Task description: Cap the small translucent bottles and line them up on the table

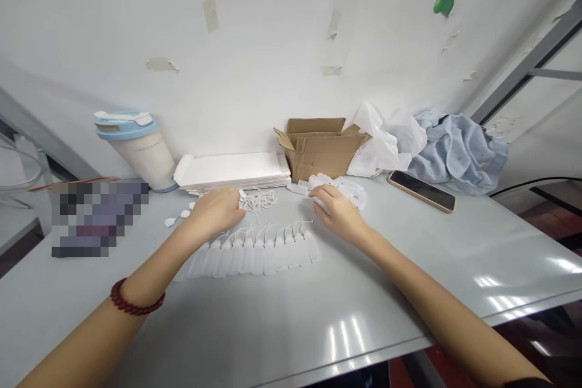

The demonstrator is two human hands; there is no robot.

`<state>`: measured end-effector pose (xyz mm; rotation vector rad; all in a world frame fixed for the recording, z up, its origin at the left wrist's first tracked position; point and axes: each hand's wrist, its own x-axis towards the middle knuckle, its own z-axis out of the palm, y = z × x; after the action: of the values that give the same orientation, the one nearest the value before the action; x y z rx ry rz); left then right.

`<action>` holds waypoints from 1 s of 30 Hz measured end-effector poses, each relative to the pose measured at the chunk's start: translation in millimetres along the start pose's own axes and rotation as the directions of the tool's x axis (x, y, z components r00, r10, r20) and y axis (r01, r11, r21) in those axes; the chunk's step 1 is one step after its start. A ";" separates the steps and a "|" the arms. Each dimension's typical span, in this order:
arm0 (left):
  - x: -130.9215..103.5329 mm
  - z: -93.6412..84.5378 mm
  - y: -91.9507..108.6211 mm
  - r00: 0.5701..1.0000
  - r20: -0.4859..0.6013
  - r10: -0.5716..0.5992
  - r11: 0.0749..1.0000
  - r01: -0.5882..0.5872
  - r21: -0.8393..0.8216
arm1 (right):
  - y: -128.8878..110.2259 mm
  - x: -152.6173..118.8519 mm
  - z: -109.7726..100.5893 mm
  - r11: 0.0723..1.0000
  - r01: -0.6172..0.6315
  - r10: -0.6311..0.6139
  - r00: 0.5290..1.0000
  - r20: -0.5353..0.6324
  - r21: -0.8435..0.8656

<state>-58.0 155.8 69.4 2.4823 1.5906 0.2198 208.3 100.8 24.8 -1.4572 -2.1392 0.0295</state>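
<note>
My left hand [219, 213] is closed over the left side of a tangle of white strings [264, 199]; small white tabs show around its fingers, and a string emerges by the thumb. My right hand [339, 213] reaches to a loose pile of translucent plastic sleeves [350, 187], fingers apart and fingertips at its near edge. Whether it touches a sleeve is hard to tell. Between and in front of my hands lies a row of similar sleeves [268, 254], side by side, each with a white string looped at its top. My left forearm hides part of the row's left end.
Along the wall stand a blue-lidded tumbler [143, 148], a stack of white cards or boxes [236, 170], an open cardboard box [322, 154], a white plastic bag [386, 139] and a crumpled blue cloth [459, 148]. A phone [422, 190] lies at right; a pixelated item [97, 218] is at left.
</note>
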 end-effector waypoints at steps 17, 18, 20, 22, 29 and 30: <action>13.3 -16.3 21.9 0.990 -0.090 -0.106 0.979 0.088 -0.183 | 2.3 6.3 25.5 0.985 0.009 0.018 0.988 0.154 -0.172; 12.6 -17.6 23.2 0.986 -0.130 -0.108 0.970 0.076 -0.233 | 2.4 6.2 26.0 0.985 0.011 0.016 0.988 0.156 -0.170; 11.0 -19.4 25.7 0.976 -0.184 -0.115 0.950 0.053 -0.308 | 3.4 6.1 26.9 0.988 0.019 0.004 0.988 0.154 -0.152; 9.8 -20.1 27.8 0.969 -0.216 -0.120 0.930 0.034 -0.365 | 5.7 5.9 27.7 0.992 0.024 -0.009 0.992 0.122 -0.124; 10.4 -14.8 24.2 0.923 -0.385 -0.018 0.964 -0.087 -0.252 | 11.7 4.4 21.9 0.995 0.097 -0.096 0.972 -0.213 -0.002; 10.5 -13.3 22.6 0.911 -0.411 0.018 0.975 -0.107 -0.194 | 10.4 4.0 19.9 0.993 0.117 -0.111 0.962 -0.249 0.010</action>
<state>-36.7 157.1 87.8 2.4269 1.5243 0.9233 207.2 114.1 6.4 -1.2496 -2.0050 -0.1602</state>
